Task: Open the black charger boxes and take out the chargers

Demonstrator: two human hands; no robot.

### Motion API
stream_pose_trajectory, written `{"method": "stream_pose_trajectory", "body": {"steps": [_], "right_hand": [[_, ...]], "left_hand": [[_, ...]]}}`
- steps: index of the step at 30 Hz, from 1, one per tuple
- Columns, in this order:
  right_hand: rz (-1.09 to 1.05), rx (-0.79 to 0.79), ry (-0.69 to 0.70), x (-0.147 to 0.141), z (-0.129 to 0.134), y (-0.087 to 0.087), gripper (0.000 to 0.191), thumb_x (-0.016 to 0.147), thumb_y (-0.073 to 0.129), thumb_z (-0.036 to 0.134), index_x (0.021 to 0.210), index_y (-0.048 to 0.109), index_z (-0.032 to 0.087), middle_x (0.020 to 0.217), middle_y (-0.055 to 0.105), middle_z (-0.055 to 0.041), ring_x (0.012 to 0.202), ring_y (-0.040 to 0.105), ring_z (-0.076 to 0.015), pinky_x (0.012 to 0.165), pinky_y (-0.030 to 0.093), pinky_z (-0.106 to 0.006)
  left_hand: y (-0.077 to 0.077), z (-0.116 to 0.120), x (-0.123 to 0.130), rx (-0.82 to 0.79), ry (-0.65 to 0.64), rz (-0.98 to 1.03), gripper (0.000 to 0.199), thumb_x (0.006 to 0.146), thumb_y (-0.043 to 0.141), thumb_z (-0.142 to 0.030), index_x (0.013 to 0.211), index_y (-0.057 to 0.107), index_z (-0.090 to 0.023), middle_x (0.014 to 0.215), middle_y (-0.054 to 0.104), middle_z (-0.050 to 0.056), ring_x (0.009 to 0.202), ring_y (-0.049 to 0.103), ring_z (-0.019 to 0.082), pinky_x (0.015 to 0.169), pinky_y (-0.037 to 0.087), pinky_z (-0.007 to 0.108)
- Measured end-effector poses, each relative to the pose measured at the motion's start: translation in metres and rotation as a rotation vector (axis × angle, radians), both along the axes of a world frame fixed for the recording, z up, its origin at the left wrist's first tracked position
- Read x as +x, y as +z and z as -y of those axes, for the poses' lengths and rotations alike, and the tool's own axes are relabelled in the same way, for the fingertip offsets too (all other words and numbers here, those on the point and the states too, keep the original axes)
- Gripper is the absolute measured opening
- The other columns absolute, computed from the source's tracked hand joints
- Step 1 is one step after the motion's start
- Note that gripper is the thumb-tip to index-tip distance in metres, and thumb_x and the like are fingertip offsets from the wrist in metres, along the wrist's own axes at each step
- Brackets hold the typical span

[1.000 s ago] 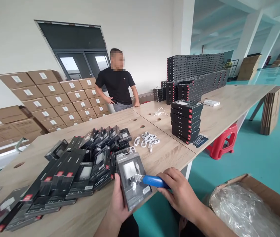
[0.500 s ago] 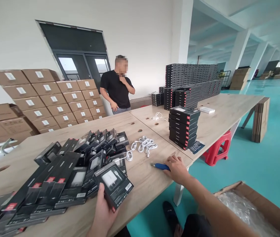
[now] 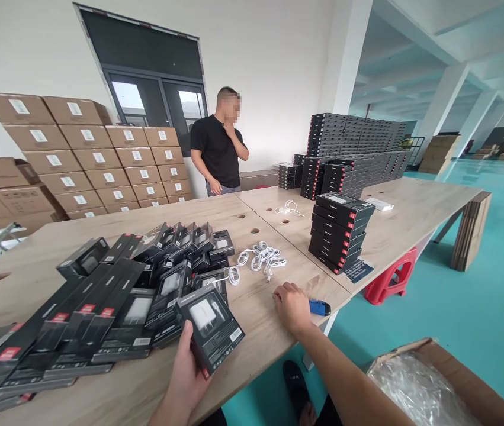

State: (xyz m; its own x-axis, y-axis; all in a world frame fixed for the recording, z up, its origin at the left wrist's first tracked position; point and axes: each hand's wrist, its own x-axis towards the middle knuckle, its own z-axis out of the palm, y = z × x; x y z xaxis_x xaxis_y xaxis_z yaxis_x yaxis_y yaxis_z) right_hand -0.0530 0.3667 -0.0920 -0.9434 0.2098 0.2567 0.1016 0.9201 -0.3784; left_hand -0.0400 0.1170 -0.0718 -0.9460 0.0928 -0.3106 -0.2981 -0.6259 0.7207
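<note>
My left hand [image 3: 189, 367] grips a black charger box [image 3: 211, 325] printed with a white plug, tilted above the table's front edge. The thumb lies on its face. My right hand [image 3: 294, 307] rests low over the tabletop with loosely bent fingers, their tips partly hidden. Just right of that wrist lies a blue utility knife [image 3: 320, 307], close to the table edge. Several similar black boxes [image 3: 138, 313] lie in a loose heap left of my left hand. Coiled white cables [image 3: 266, 258] sit beyond my right hand.
A stack of black boxes [image 3: 339, 231] stands on a dark printed card [image 3: 358, 270]. Long rows of boxes [image 3: 356, 139] fill the table's far side. A person [image 3: 218, 148] stands behind it. An open carton with clear plastic [image 3: 420, 390] and a red stool [image 3: 391, 275] are at right.
My right hand has moved left across the table, and the blue utility knife now lies to its right, nearer the edge. My left hand still holds the charger box. The view shifted slightly.
</note>
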Motion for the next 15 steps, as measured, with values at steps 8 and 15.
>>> {"method": "stream_pose_trajectory", "body": {"steps": [8, 15], "right_hand": [[-0.114, -0.104, 0.039, 0.003, -0.005, -0.010, 0.019, 0.094, 0.056, 0.016, 0.083, 0.071, 0.020, 0.095, 0.070, -0.0095, 0.096, 0.061, -0.0247, 0.085, 0.042, -0.033], [-0.314, -0.432, 0.008, -0.006, -0.002, -0.020, 0.017, 0.096, 0.052, 0.024, 0.084, 0.063, 0.021, 0.073, 0.066, -0.0034, 0.072, 0.061, -0.0200, 0.070, 0.042, -0.029]], "left_hand": [[0.000, 0.000, 0.001, 0.003, -0.032, 0.033, 0.044, 0.101, 0.050, -0.032, 0.143, 0.055, -0.021, 0.110, 0.079, 0.010, 0.091, 0.078, 0.028, 0.083, 0.065, 0.042], [-0.001, -0.002, -0.002, 0.055, 0.007, 0.008, 0.042, 0.100, 0.050, -0.029, 0.141, 0.059, -0.020, 0.107, 0.080, 0.010, 0.091, 0.078, 0.028, 0.088, 0.063, 0.044]]}}
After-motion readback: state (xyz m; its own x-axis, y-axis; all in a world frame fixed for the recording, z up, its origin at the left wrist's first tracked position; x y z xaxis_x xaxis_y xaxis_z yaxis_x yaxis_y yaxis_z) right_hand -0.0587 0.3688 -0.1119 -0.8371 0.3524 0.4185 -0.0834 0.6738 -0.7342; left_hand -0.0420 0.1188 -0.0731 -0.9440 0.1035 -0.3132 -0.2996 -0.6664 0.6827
